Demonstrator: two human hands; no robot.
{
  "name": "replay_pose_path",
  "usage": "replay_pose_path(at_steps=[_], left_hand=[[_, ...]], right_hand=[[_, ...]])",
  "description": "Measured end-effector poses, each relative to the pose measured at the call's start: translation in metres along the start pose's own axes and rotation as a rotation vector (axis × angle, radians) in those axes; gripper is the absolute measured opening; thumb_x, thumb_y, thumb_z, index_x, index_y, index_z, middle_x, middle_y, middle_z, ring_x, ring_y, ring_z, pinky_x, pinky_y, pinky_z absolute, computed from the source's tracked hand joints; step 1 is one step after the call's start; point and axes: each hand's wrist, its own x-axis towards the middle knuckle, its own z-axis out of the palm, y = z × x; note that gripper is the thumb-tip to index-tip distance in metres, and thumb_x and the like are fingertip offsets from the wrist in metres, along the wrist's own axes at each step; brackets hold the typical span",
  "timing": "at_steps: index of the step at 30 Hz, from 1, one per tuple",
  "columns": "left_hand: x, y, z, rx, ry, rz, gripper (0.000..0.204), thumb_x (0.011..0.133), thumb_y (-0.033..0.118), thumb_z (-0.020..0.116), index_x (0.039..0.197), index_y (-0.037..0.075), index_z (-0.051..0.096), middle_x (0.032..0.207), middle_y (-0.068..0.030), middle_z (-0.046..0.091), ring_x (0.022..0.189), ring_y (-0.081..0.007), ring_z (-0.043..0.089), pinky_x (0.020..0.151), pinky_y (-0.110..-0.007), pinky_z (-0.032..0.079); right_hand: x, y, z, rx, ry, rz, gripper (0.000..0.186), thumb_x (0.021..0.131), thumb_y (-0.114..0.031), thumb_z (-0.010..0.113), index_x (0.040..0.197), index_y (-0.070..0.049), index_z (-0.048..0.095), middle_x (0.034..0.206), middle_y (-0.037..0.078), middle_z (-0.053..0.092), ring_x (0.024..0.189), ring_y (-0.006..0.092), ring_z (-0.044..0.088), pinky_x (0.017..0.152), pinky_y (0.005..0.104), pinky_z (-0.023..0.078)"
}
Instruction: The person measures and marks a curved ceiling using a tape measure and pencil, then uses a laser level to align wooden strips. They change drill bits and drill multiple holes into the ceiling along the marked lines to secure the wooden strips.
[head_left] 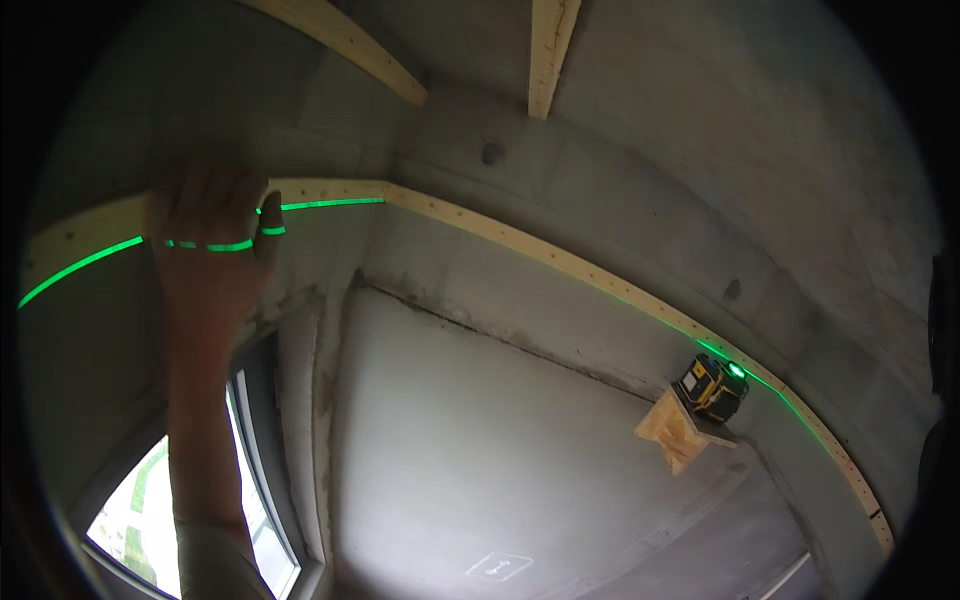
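Observation:
My left hand (212, 235) is raised against the pale wooden batten (325, 190) that runs along the wall at upper left. Its back faces me, the thumb stands apart on the right, and the fingers lie over the strip, dim and slightly blurred. No separate object shows in this hand. A green laser line crosses the hand and the lower part of the batten. At right, a black and yellow laser level (712, 388) with a glowing green top sits on a small wooden bracket (675, 430). My right hand is out of view.
Another batten (560, 260) continues from the corner along the right-hand wall, with a green line at its lower edge. Two timber strips (552, 60) cross the ceiling overhead. A bright window (145, 510) lies behind my forearm. Beneath the battens is a grey wall (470, 420).

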Motion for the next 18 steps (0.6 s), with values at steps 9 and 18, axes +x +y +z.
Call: replay_pose_path(at_steps=[9, 18], left_hand=[[0.002, -0.006, -0.002, -0.092, -0.036, -0.022, 0.014, 0.071, 0.011, 0.068, 0.080, 0.007, 0.057, 0.085, -0.0074, 0.061, 0.083, -0.0267, 0.056, 0.083, -0.042, 0.040], [-0.001, -0.011, -0.005, -0.134, -0.065, -0.006, 0.015, 0.070, 0.014, 0.067, 0.074, 0.007, 0.054, 0.094, -0.0085, 0.063, 0.090, -0.0259, 0.056, 0.090, -0.042, 0.037]], right_hand=[[0.168, 0.032, 0.072, 0.529, 0.229, 0.067, 0.026, 0.067, -0.020, 0.070, 0.078, 0.003, 0.065, 0.068, 0.016, 0.067, 0.056, 0.0275, 0.066, 0.053, 0.0409, 0.054], [0.182, -0.042, 0.052, 0.429, 0.180, -0.131, 0.027, 0.065, -0.018, 0.070, 0.081, 0.003, 0.066, 0.071, 0.016, 0.068, 0.061, 0.0276, 0.066, 0.057, 0.0394, 0.054]])
